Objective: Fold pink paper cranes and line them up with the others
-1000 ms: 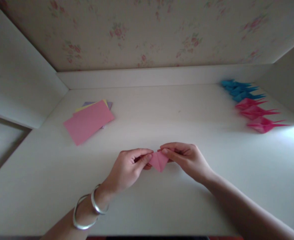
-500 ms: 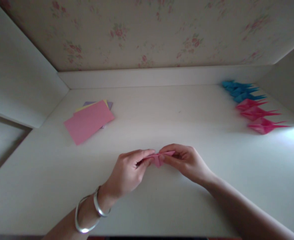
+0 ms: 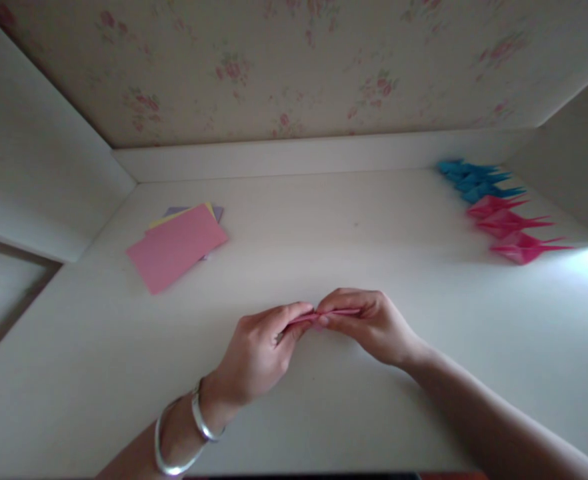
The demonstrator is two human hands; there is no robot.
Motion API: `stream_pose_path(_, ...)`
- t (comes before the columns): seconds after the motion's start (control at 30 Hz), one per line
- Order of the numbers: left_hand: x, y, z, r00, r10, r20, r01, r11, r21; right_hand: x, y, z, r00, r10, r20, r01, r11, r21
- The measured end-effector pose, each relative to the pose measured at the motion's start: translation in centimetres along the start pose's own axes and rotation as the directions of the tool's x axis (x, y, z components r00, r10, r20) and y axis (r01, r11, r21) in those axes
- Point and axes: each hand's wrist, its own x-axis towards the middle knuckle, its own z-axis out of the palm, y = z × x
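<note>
A small folded piece of pink paper [image 3: 344,311] is pinched between both hands above the white table. My left hand [image 3: 261,350], with two silver bangles on its wrist, grips the left part between thumb and fingers. My right hand [image 3: 367,323] pinches the right part in the same way, its thumb near the middle fold. The fingertips of both hands almost meet there. Much of the folded paper is hidden by the fingers, so its full shape does not show.
Sheets of pink, yellow and purple paper [image 3: 177,250] lie stacked at the left of the white table [image 3: 294,413]. Several folded paper figures, blue [image 3: 474,180] and pink [image 3: 519,248], stand in a row at the back right. A flowered wall [image 3: 284,73] rises behind.
Both hands have closed in on the middle of the folded pink paper, and less of its lower point shows. The view has shifted slightly.
</note>
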Motion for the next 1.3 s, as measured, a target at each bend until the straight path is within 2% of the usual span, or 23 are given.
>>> stream_pose_path(0.13,0.4,0.3,-0.2,0.991,-0.127,0.042,0.129,0.99,-0.056,-0.3,0.0,0.0,0.993,-0.088,-0.077,0.078,0.988,-0.133)
stream_pose_path(0.27,0.6,0.5,-0.7,0.964,-0.238,0.119,0.241,0.97,-0.011,-0.6,-0.2,0.0,0.986,-0.116,-0.116,0.092,0.977,-0.193)
stream_pose_path(0.4,0.5,0.5,-0.7,0.967,-0.201,0.159,0.203,0.979,0.004,-0.5,-0.2,0.1,0.985,-0.125,-0.121,0.097,0.972,-0.216)
stream_pose_path(0.57,0.3,0.3,-0.7,0.986,-0.11,0.128,0.099,0.991,0.092,-0.5,0.0,0.1,0.984,-0.121,-0.131,0.091,0.972,-0.217)
stream_pose_path(0.67,0.3,0.1,-0.9,0.984,-0.075,0.161,0.061,0.994,0.096,-0.6,0.2,0.0,0.988,-0.064,-0.142,0.036,0.981,-0.191)
stream_pose_path(0.73,0.3,0.2,-1.0,0.98,-0.091,0.177,0.078,0.994,0.079,-0.6,0.2,0.0,0.992,0.006,-0.124,-0.026,0.987,-0.161)
stream_pose_path(0.8,0.3,0.4,-1.0,0.969,-0.167,0.184,0.168,0.986,0.007,-0.7,0.0,0.0,0.996,0.037,-0.085,-0.05,0.985,-0.163)
stream_pose_path(0.9,0.5,0.8,-0.9,0.902,-0.353,0.249,0.41,0.882,-0.234,-0.8,-0.2,0.0,0.995,-0.04,-0.091,0.017,0.969,-0.247)
stream_pose_path(0.97,0.8,1.0,-0.9,0.84,-0.439,0.317,0.539,0.738,-0.406,-0.9,-0.1,0.0,0.985,-0.112,-0.135,0.065,0.948,-0.311)
stream_pose_path(1.03,1.0,1.0,-0.9,0.785,-0.485,0.385,0.618,0.585,-0.525,-1.0,0.0,-0.1,0.976,-0.158,-0.149,0.096,0.928,-0.36)
stream_pose_path(1.1,1.3,0.8,-1.1,0.74,-0.508,0.441,0.665,0.453,-0.594,-1.1,0.1,-0.1,0.972,-0.188,-0.139,0.119,0.91,-0.396)
stream_pose_path(1.17,1.5,0.6,-1.2,0.711,-0.524,0.47,0.684,0.358,-0.636,-1.1,0.2,0.0,0.969,-0.207,-0.132,0.136,0.9,-0.414)
stream_pose_path(1.23,1.5,0.3,-1.2,0.694,-0.548,0.467,0.686,0.306,-0.66,-1.0,0.3,-0.1,0.967,-0.216,-0.133,0.142,0.895,-0.422)
stream_pose_path(1.3,1.5,0.2,-1.2,0.693,-0.587,0.418,0.675,0.324,-0.663,-1.0,0.3,-0.2,0.964,-0.228,-0.139,0.148,0.891,-0.43)
